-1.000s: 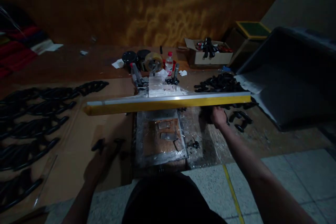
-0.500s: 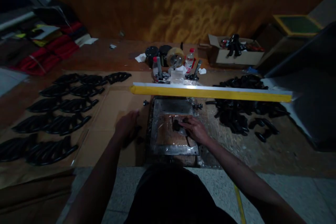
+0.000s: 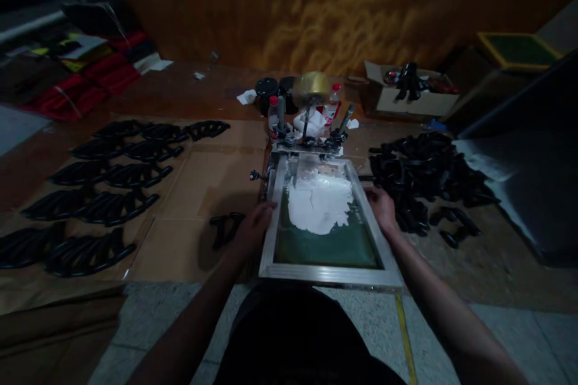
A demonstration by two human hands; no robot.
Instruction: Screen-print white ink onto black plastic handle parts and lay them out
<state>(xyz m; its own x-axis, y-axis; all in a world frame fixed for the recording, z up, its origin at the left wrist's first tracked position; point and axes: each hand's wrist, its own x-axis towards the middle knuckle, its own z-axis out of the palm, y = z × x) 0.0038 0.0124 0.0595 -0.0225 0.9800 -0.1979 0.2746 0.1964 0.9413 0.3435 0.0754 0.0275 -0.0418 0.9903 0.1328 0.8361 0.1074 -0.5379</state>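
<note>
Metal frame (image 3: 332, 275), silver and rectangular, lies between bare left hand (image 3: 255, 224) and bare right hand (image 3: 383, 209); dimness hides whether fingers (image 3: 264, 212) grasp it.

Metal frame (image 3: 332, 275) betw. L hand (image 3: 258, 225) and R hand (image 3: 383, 210) has dull shine; white paste (image 3: 320, 204) in it looks matt, mostly smooth. Left of L hand, black pcs. (image 3: 115, 209) look glossy, plastic-like, on matt cardboard (image 3: 176, 246).

Left hand (image 3: 258, 222) and right hand (image 3: 382, 209) at a frame's (image 3: 332, 275) sides, white paste (image 3: 318, 207) on green mesh (image 3: 325, 248) — black parts (image 3: 106, 210) in rows at left, a black heap (image 3: 419, 162) at right
</note>
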